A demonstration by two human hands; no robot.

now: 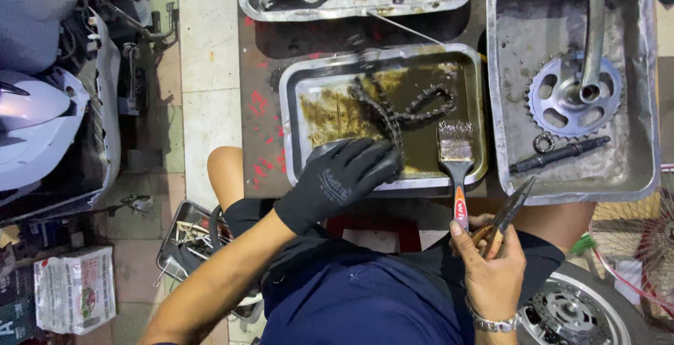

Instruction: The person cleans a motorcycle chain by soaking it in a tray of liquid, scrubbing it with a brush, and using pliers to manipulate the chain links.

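Observation:
My left hand (340,176), in a black glove, rests on the near rim of a metal tray (291,113) and grips one end of a bicycle chain (404,110) that lies in dirty brown liquid. My right hand (491,264), bare with a metal bracelet, holds a pair of pliers (509,208) pointing up and right. A paintbrush (456,159) with an orange handle leans on the tray's near rim, its bristles in the liquid and its handle end beside my right hand.
A second tray (635,176) on the right holds a chainring with crank arm (579,85), an axle (558,154) and a small ring. A third tray (253,1) behind holds wrenches. A tool tray (184,243) sits on the floor left; a wheel (572,313) lower right.

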